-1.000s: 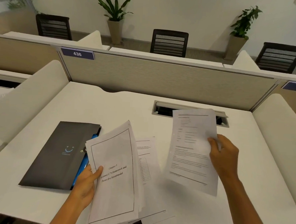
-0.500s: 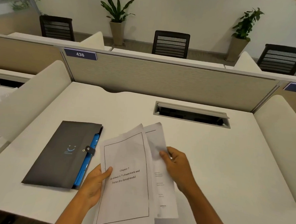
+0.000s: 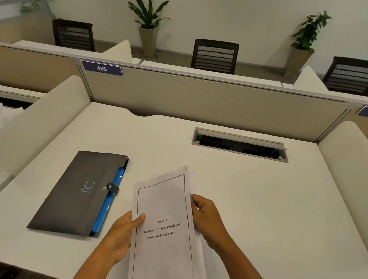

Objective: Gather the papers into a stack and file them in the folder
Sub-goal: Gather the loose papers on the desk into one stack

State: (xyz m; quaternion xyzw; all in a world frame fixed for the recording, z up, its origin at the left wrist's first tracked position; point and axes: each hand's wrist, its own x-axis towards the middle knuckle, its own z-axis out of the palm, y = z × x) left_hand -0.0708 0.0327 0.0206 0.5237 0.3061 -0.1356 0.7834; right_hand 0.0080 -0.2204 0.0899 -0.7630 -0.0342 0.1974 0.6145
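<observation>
The papers are now together in one bundle, held above the near edge of the desk between both hands. A second ago the right hand carried a separate sheet out to the right and further sheets lay loose on the desk; half a second ago that sheet was being slid in behind the cover page. No loose sheet remains on this desk. Judgement: gathering is complete in substance, but the stack is not squared, since back sheets show past the top right corner and along the right and lower edges.

Left hand: thumb pressed on the cover page's left margin, fingers hidden behind the bundle, so it pinches the left edge. Right hand: fingers curled and close together against the right edge, apparently nudging the sheets flush; whether it pinches them cannot be told.

Folder: lies flat on the desk, just left of the papers and apart from them. Its dark flap is closed, the strap lying by its snap; whether it is fastened cannot be told. Blue inner dividers show along its right edge; no paper is visible inside. Judgement: filing has not begun, and the flap must be opened first.

The open cable tray in the desk shows only a dark interior.
</observation>
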